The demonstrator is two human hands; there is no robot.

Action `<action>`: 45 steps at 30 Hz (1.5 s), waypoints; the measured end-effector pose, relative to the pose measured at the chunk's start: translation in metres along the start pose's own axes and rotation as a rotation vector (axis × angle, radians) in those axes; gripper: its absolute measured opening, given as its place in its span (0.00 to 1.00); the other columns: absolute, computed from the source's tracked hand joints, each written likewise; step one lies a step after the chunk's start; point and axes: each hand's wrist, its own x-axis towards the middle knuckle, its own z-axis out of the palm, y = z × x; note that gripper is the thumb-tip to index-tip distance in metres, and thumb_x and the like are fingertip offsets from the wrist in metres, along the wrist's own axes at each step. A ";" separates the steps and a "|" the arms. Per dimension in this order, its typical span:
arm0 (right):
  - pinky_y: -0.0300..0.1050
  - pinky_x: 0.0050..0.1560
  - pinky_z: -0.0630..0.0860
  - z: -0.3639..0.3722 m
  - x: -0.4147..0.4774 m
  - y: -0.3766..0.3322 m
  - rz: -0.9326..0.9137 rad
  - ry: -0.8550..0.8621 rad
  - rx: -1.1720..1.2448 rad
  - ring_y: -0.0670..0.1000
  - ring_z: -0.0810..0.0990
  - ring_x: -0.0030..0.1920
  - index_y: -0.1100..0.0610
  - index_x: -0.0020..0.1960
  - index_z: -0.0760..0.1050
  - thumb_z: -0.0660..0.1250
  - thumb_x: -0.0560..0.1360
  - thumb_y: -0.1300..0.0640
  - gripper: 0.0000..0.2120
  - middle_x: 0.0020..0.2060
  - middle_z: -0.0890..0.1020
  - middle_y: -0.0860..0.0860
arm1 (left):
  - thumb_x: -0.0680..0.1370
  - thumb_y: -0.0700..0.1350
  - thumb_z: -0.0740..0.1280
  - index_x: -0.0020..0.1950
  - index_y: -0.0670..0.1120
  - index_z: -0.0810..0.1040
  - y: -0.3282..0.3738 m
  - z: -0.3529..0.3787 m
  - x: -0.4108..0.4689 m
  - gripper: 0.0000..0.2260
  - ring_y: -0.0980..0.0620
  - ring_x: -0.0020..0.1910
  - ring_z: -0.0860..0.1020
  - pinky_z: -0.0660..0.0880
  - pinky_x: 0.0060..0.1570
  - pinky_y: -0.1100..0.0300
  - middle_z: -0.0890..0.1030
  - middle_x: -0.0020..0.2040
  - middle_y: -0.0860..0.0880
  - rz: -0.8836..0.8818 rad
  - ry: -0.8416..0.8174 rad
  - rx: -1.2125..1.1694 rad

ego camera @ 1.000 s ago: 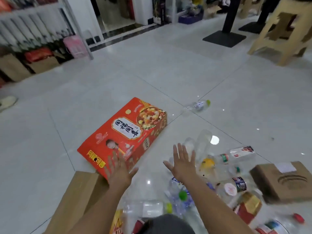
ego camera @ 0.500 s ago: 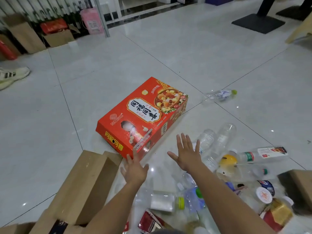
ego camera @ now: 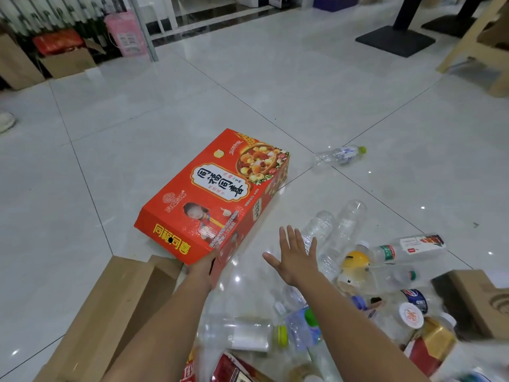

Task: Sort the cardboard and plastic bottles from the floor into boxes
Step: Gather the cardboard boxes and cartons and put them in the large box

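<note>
A big red printed cardboard box lies flat on the tiled floor. My left hand grips its near corner, thumb on the side face, fingers hidden by the edge. My right hand hovers flat with fingers spread, holding nothing, just left of a heap of clear plastic bottles. One bottle with a red and white label lies at the heap's right. Another with a yellow cap lies under my forearms. A lone green-capped bottle lies farther off.
An open brown cardboard box stands at the lower left, touching the red box's near end. A brown cardboard piece lies at the right. A black table base and wooden furniture legs stand beyond.
My left hand reached forward from the open floor to the red box's near corner and took hold of it. My right hand stayed spread beside the bottles.
</note>
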 end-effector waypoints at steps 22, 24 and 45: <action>0.64 0.73 0.33 -0.011 -0.002 0.005 0.047 -0.028 0.074 0.52 0.33 0.76 0.54 0.77 0.32 0.42 0.78 0.33 0.39 0.77 0.35 0.52 | 0.73 0.25 0.64 0.58 0.40 0.71 0.026 -0.042 -0.001 0.18 0.45 0.42 0.78 0.75 0.38 0.54 0.79 0.48 0.42 0.212 -0.057 -0.059; 0.63 0.72 0.33 -0.014 -0.003 0.006 0.065 -0.030 0.136 0.52 0.33 0.76 0.54 0.77 0.33 0.43 0.78 0.33 0.39 0.77 0.35 0.52 | 0.73 0.24 0.62 0.53 0.41 0.72 0.041 -0.043 -0.002 0.16 0.47 0.42 0.77 0.75 0.42 0.54 0.78 0.47 0.43 0.246 -0.115 -0.059; 0.57 0.76 0.52 -0.040 0.027 0.053 0.524 0.109 1.341 0.55 0.46 0.78 0.55 0.78 0.37 0.60 0.72 0.33 0.49 0.78 0.42 0.50 | 0.77 0.29 0.56 0.54 0.47 0.76 0.104 -0.149 -0.031 0.16 0.49 0.37 0.85 0.82 0.37 0.52 0.86 0.41 0.45 0.310 -0.438 -0.101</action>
